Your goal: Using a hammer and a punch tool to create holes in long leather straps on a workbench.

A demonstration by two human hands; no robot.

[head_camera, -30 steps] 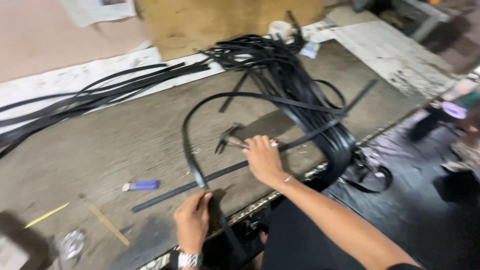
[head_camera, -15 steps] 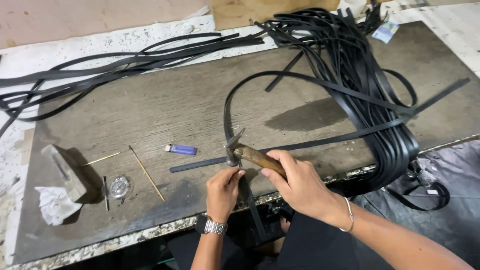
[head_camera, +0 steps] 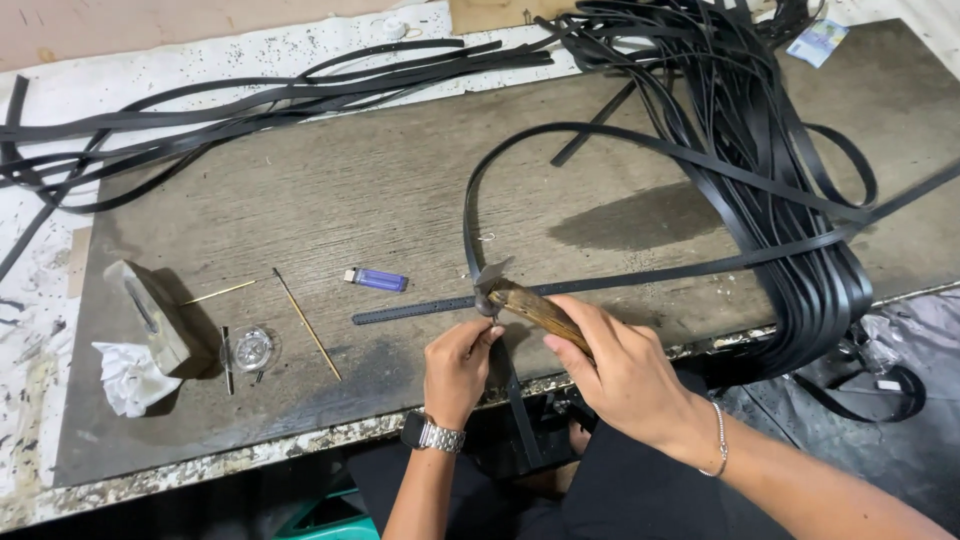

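Your right hand [head_camera: 625, 375] is closed around the wooden handle of a hammer [head_camera: 520, 300], fingers wrapped over it, with the metal head resting near the front edge of the worktable [head_camera: 400, 190], about midway along it. Your left hand [head_camera: 458, 365] is pinched nearly shut just beside the hammer head, thumb and fingertips pressed together on a black strap [head_camera: 420, 312] or on something small held against it; what sits between the fingertips is too small to tell. That strap lies flat along the front edge, its punched end pointing toward the left side, and it runs right under the hammer toward a thick bundle of black straps [head_camera: 800, 200] piled over the right end and spilling off the front edge. A blue lighter [head_camera: 376, 280] lies just left of the strap's end. Farther left, near the front-left corner, sit a grey block [head_camera: 150, 315], a crumpled white cloth [head_camera: 125, 378], a small clear round lid [head_camera: 252, 348] and a thin stick [head_camera: 307, 322]. More loose straps [head_camera: 250, 100] trail along the back edge.
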